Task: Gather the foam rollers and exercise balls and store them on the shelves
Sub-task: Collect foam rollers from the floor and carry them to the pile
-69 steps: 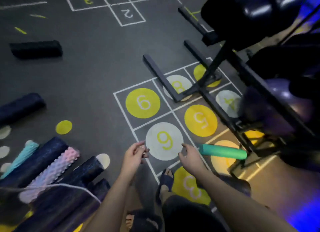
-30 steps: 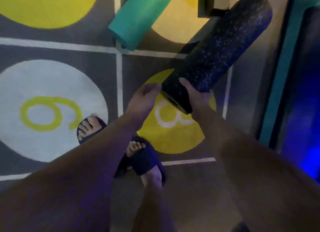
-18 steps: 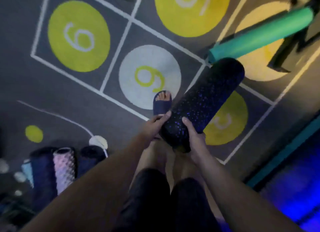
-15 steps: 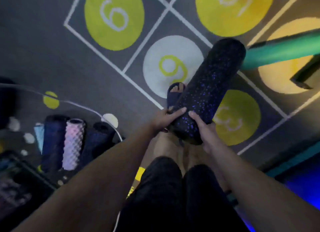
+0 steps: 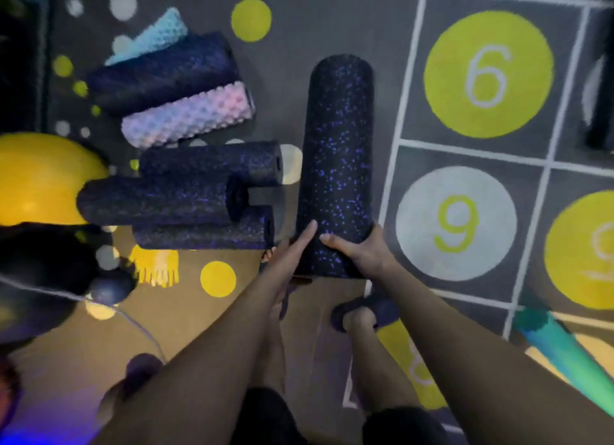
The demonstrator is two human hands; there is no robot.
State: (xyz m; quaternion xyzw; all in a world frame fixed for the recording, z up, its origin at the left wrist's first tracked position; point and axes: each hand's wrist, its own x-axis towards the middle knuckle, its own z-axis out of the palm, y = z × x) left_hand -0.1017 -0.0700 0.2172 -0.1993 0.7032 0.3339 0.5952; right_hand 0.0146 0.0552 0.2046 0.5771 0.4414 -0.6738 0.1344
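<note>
I hold a black foam roller with blue specks (image 5: pixel 337 152) by its near end, pointing away from me above the floor. My right hand (image 5: pixel 360 253) wraps around that end and my left hand (image 5: pixel 292 251) presses flat against its left side. To its left a pile of rollers lies on the floor: a light blue bumpy roller (image 5: pixel 156 35), a dark roller (image 5: pixel 162 72), a pink bumpy roller (image 5: pixel 186 115) and three black speckled rollers (image 5: pixel 186 198). A yellow exercise ball (image 5: pixel 40 178) sits at the far left. A teal roller (image 5: pixel 571 348) lies at the lower right.
The floor mat carries a numbered hopscotch grid (image 5: pixel 478 138) on the right. A dark ball (image 5: pixel 109 290) and a thin white cord (image 5: pixel 133 321) lie at lower left. My feet in dark sandals (image 5: pixel 365 311) stand below the held roller. A dark object (image 5: pixel 598 112) shows at the right edge.
My view has swung left, so the roller pile and yellow ball now lie close beside the held roller. Both hands keep hold of the speckled roller, picked up about a second ago.
</note>
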